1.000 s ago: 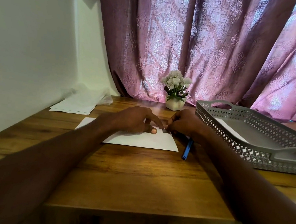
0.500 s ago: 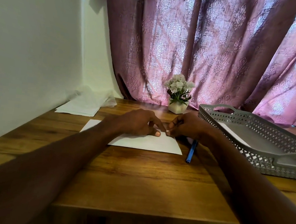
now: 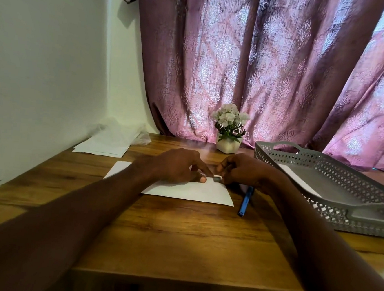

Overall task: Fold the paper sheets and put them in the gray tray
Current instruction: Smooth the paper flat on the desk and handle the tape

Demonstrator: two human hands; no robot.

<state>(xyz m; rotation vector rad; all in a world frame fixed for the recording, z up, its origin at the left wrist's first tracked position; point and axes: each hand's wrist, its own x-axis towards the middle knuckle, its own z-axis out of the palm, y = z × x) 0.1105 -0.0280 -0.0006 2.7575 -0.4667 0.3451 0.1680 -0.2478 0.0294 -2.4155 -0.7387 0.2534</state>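
From the head camera, a white paper sheet [image 3: 189, 190] is lying flat in the middle of the wooden desk [image 3: 177, 237]. The left hand [image 3: 179, 165] is pressing down on it with extended fingers. The right hand [image 3: 240, 170] is pinching the sheet's far right corner with curled fingers. A blue pen [image 3: 245, 202] is lying just beside the sheet's right edge. The gray tray [image 3: 336, 194] is sitting at the desk's right edge, holding white paper [image 3: 298, 179]. A stack of sheets [image 3: 103, 147] is waiting at the far left corner, and a flower pot [image 3: 229, 132] is standing at the far edge.
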